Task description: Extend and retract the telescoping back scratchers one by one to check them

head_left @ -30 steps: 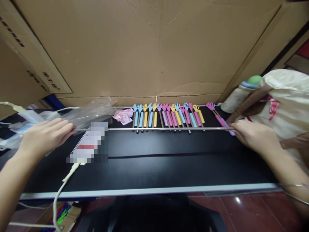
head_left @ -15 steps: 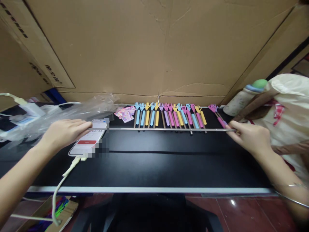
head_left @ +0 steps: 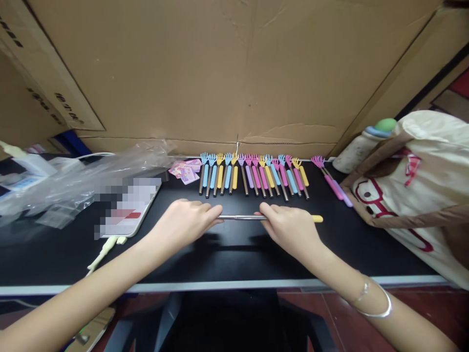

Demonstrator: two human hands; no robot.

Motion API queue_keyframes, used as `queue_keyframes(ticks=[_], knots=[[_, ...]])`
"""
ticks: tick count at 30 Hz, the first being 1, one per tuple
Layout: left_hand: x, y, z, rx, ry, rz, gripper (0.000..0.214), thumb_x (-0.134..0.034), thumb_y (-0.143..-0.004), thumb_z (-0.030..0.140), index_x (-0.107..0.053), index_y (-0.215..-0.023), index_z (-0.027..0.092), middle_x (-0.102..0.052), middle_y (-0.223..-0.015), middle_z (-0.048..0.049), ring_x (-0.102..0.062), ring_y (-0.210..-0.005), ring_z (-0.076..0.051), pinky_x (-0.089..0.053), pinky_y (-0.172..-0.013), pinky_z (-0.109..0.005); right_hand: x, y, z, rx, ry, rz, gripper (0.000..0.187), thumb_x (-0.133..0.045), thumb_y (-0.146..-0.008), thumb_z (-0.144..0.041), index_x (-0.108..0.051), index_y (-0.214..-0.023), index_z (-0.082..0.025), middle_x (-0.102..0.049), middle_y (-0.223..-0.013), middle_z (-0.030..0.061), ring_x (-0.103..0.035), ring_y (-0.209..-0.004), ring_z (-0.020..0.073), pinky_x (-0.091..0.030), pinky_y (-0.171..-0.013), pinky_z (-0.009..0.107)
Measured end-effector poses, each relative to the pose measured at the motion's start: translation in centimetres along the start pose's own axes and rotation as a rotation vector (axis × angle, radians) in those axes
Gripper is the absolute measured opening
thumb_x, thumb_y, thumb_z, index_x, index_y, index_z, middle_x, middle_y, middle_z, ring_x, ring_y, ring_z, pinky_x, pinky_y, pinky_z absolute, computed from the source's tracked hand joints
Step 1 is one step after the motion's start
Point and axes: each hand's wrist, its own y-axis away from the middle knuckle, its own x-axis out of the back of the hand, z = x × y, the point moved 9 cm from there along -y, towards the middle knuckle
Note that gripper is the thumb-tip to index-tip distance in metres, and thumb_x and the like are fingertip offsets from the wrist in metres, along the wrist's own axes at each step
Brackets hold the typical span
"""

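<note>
Both hands grip one telescopic back scratcher (head_left: 240, 217), a thin metal rod with a yellow grip whose end shows at the right. It lies level just above the black desk (head_left: 234, 254). My left hand (head_left: 185, 222) is closed on its left end. My right hand (head_left: 289, 227) is closed round the yellow-grip end. Only a short stretch of rod shows between the hands. Behind them a row of several collapsed scratchers (head_left: 252, 176) with blue, yellow, pink and purple grips lies side by side. Two more scratchers (head_left: 335, 183), pink and purple, lie apart at the right.
A phone (head_left: 128, 212) on a cream cable lies at the left, beside crumpled clear plastic bags (head_left: 84, 181). Small pink cards (head_left: 185, 172) sit near the row. A cream tote bag (head_left: 414, 195) and a bottle (head_left: 361, 144) fill the right. Cardboard sheets (head_left: 234, 73) wall the back.
The rod was stretched long across the desk with my hands far apart. Both hands have come together toward the middle and the rod is now much shorter.
</note>
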Motion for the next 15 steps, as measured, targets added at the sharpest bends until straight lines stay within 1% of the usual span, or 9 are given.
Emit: queue_keyframes(ticks=[4, 6, 8, 10, 12, 15], knots=[[0.5, -0.7, 2.2, -0.086, 0.078, 0.137, 0.018, -0.054, -0.093, 0.033, -0.049, -0.081, 0.021, -0.061, -0.061, 0.0017, -0.061, -0.051, -0.016, -0.022, -0.044, -0.029, 0.0, 0.0, -2.0, 0.075, -0.052, -0.025, 0.017, -0.047, -0.087, -0.011, -0.052, -0.072, -0.019, -0.054, -0.056, -0.0014, -0.051, -0.045, 0.0131, -0.014, -0.049, 0.028], [0.9, -0.8, 2.9, -0.110, 0.099, 0.201, 0.021, -0.052, -0.094, 0.034, -0.048, -0.079, 0.021, -0.059, -0.058, 0.0019, -0.058, -0.049, -0.016, -0.023, -0.044, -0.029, 0.4, -0.1, -2.8, 0.118, -0.079, -0.012, 0.020, -0.046, -0.090, -0.014, -0.051, -0.071, -0.019, -0.053, -0.056, -0.0014, -0.050, -0.045, 0.0124, -0.015, -0.048, 0.028], [1.4, -0.5, 2.8, -0.120, 0.113, 0.245, 0.022, -0.049, -0.095, 0.035, -0.047, -0.078, 0.021, -0.057, -0.058, 0.0019, -0.057, -0.050, -0.015, -0.024, -0.045, -0.029, 1.0, 0.0, -3.0, 0.147, -0.093, 0.011, 0.024, -0.044, -0.095, -0.021, -0.052, -0.072, -0.019, -0.053, -0.058, -0.0013, -0.049, -0.046, 0.0123, -0.017, -0.048, 0.028], [2.2, 0.1, 2.2, -0.137, 0.113, 0.284, 0.024, -0.045, -0.097, 0.034, -0.048, -0.077, 0.021, -0.056, -0.058, 0.0017, -0.056, -0.050, -0.015, -0.025, -0.047, -0.029, 1.5, 0.4, -2.4, 0.168, -0.092, 0.028, 0.028, -0.041, -0.098, -0.025, -0.053, -0.073, -0.019, -0.053, -0.060, -0.0010, -0.049, -0.048, 0.0124, -0.020, -0.048, 0.028], [2.8, 1.1, 0.9, -0.145, 0.071, 0.317, 0.027, -0.040, -0.099, 0.032, -0.049, -0.076, 0.021, -0.056, -0.058, 0.0014, -0.055, -0.052, -0.015, -0.027, -0.049, -0.029, 1.9, 0.9, -1.0, 0.186, -0.064, 0.060, 0.030, -0.039, -0.100, -0.025, -0.055, -0.074, -0.019, -0.053, -0.060, -0.0011, -0.049, -0.050, 0.0125, -0.022, -0.050, 0.028], [2.9, 3.0, -2.4, -0.135, -0.020, 0.326, 0.032, -0.037, -0.100, 0.032, -0.052, -0.074, 0.022, -0.057, -0.059, 0.0014, -0.055, -0.054, -0.014, -0.030, -0.053, -0.028, 2.3, 2.3, 2.5, 0.253, 0.020, 0.145, 0.030, -0.041, -0.100, -0.026, -0.058, -0.076, -0.019, -0.054, -0.059, -0.0018, -0.048, -0.052, 0.0120, -0.025, -0.054, 0.028]])
